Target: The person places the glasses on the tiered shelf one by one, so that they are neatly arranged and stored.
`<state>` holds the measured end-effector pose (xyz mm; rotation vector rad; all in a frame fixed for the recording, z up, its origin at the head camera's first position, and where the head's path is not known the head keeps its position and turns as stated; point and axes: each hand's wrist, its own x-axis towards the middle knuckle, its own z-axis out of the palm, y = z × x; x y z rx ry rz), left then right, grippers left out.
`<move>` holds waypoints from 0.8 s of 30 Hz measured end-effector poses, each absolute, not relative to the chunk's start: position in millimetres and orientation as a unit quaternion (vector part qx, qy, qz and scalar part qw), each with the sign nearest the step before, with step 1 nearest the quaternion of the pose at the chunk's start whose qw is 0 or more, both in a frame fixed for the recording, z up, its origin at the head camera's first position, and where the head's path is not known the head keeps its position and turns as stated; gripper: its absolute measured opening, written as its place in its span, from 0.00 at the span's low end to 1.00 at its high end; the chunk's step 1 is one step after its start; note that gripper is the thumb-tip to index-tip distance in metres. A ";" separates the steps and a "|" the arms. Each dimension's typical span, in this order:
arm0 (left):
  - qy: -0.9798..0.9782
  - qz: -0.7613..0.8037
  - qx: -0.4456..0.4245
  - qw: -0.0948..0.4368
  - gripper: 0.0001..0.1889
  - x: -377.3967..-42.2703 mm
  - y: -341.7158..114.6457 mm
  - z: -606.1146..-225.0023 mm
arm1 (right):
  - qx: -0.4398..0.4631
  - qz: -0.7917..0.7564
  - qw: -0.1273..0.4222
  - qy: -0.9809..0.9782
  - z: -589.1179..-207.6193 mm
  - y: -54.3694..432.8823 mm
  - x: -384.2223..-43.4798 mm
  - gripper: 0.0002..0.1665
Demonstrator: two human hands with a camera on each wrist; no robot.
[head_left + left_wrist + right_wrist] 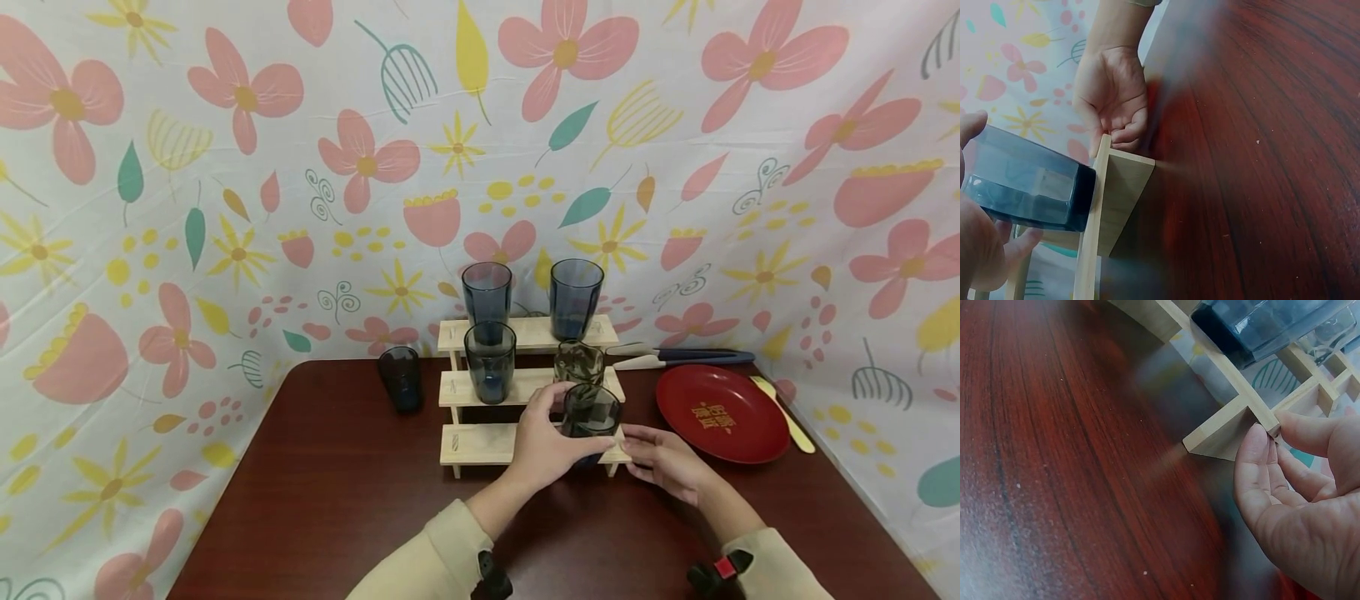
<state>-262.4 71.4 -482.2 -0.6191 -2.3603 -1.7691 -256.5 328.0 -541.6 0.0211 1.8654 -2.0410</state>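
Observation:
My left hand (pixel 542 443) holds a dark tinted drinking glass (pixel 592 408) at the right end of the lowest step of a three-step wooden rack (pixel 480 444). The glass stands upright, and its base meets the board in the left wrist view. With thumb and fingers, my right hand (pixel 670 462) pinches the right end of that same step (pixel 1260 415). Two blue-tinted glasses stand on the top step, the left one (pixel 487 287) and the right one (pixel 576 296). On the middle step are a grey glass (pixel 490 354) and a brownish, mottled-looking glass (pixel 579 360), partly hidden.
Another dark glass (pixel 401 379) is on the brown table left of the rack. To the right lie a red plate (pixel 678 400) with gold characters, a pale yellow utensil (pixel 787 417) and a long utensil with a dark blue part (pixel 705 357). Patterned cloth (pixel 300 208) hangs behind.

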 end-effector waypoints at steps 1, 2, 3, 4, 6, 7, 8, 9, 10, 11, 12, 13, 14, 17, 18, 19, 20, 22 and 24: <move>-0.782 -0.584 -0.207 0.064 0.42 -262.3 71.6 -482.6 | 0.008 -0.724 0.187 0.663 -541.4 328.1 -256.4 0.44; -0.783 -0.583 -0.209 0.064 0.42 -262.2 71.7 -483.0 | 0.008 -0.724 0.188 0.664 -541.1 328.1 -256.4 0.44; -0.783 -0.581 -0.211 0.063 0.42 -262.1 71.7 -483.2 | 0.008 -0.724 0.188 0.664 -541.1 328.3 -256.4 0.44; -0.784 -0.580 -0.213 0.062 0.42 -261.9 71.7 -483.2 | 0.008 -0.724 0.188 0.664 -541.1 328.5 -256.4 0.44; -0.784 -0.578 -0.216 0.058 0.42 -261.2 71.3 -483.2 | 0.009 -0.724 0.189 0.663 -541.0 328.7 -256.3 0.44; -0.784 -0.579 -0.217 0.055 0.43 -260.8 71.0 -483.2 | 0.009 -0.724 0.190 0.663 -541.1 328.7 -256.4 0.44; -0.783 -0.580 -0.217 0.051 0.43 -260.2 70.5 -483.1 | 0.009 -0.724 0.190 0.663 -541.1 328.6 -256.4 0.44; -0.781 -0.583 -0.218 0.048 0.43 -259.6 69.8 -483.0 | 0.008 -0.723 0.191 0.663 -541.1 328.6 -256.3 0.44; -0.781 -0.584 -0.218 0.046 0.43 -259.2 69.0 -483.2 | 0.008 -0.723 0.192 0.664 -541.1 328.5 -256.1 0.44; -0.780 -0.585 -0.218 0.043 0.44 -258.6 67.6 -483.4 | 0.008 -0.722 0.192 0.664 -541.0 328.3 -256.0 0.45; -0.778 -0.588 -0.219 0.041 0.44 -258.2 66.1 -483.8 | 0.007 -0.723 0.193 0.663 -541.0 328.1 -255.8 0.45; -0.776 -0.590 -0.219 0.039 0.44 -257.6 64.3 -484.1 | 0.007 -0.724 0.193 0.663 -541.0 327.9 -255.7 0.44; -0.775 -0.592 -0.220 0.037 0.45 -257.0 62.1 -484.5 | 0.007 -0.725 0.193 0.662 -541.1 327.8 -255.6 0.44; -0.767 -0.599 -0.228 0.032 0.46 -255.3 53.1 -485.4 | 0.008 -0.725 0.191 0.662 -541.1 327.5 -255.6 0.44; -0.762 -0.603 -0.233 0.031 0.46 -255.0 49.5 -485.8 | 0.009 -0.725 0.189 0.663 -540.9 327.3 -255.6 0.43; -0.757 -0.608 -0.238 0.028 0.46 -254.3 45.2 -486.7 | 0.010 -0.724 0.188 0.664 -541.0 326.9 -255.5 0.43; -0.752 -0.612 -0.243 0.026 0.46 -253.8 40.5 -487.7 | 0.011 -0.723 0.186 0.666 -541.0 326.6 -255.4 0.43; -0.745 -0.618 -0.251 0.021 0.45 -253.1 29.9 -490.0 | 0.014 -0.720 0.182 0.669 -540.7 326.1 -255.2 0.43; -0.741 -0.621 -0.256 0.022 0.45 -252.4 18.1 -492.6 | 0.016 -0.720 0.180 0.670 -540.3 325.8 -255.0 0.43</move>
